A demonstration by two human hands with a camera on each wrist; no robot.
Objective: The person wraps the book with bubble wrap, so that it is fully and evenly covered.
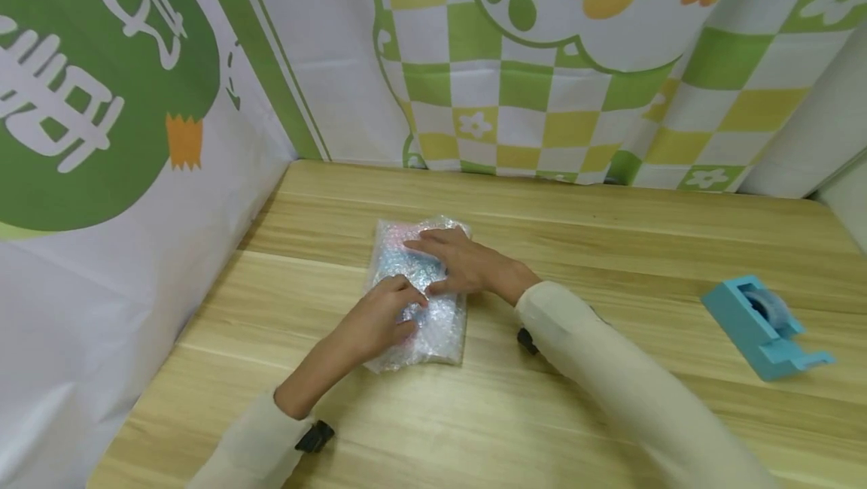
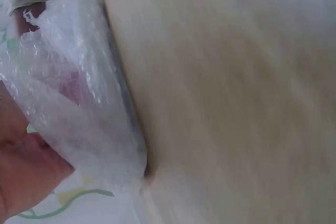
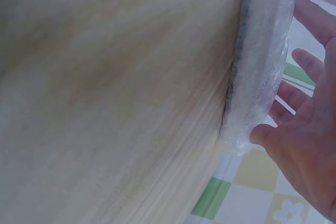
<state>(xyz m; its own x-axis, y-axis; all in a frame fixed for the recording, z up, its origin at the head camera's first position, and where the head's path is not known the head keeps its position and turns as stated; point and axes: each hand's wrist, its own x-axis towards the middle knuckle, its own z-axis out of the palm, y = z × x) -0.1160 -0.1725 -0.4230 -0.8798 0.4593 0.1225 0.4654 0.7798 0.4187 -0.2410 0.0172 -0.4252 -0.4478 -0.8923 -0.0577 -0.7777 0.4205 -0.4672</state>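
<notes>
A flat package in clear bubble wrap [image 1: 443, 327] lies on the table, pink and blue showing through the plastic. My left hand [image 1: 386, 316] is over its lower left part, fingers curled and pinching the wrap. My right hand [image 1: 463, 259] rests on the upper right part with its fingers spread; its thumb is close to the left fingertips. In the left wrist view, loose wrap [image 2: 79, 103] stands up and hides part of the left fingers. The right wrist view shows the package's side [image 3: 260, 61] beside the spread right fingers [image 3: 307, 66].
A blue tape dispenser [image 1: 752, 331] with a roll of clear tape [image 1: 768, 308] stands on the right of the wooden table [image 1: 576, 414]. White cloth [image 1: 223, 248] with green print hangs on the left, and a checkered cloth [image 1: 528, 105] hangs behind the table's far edge.
</notes>
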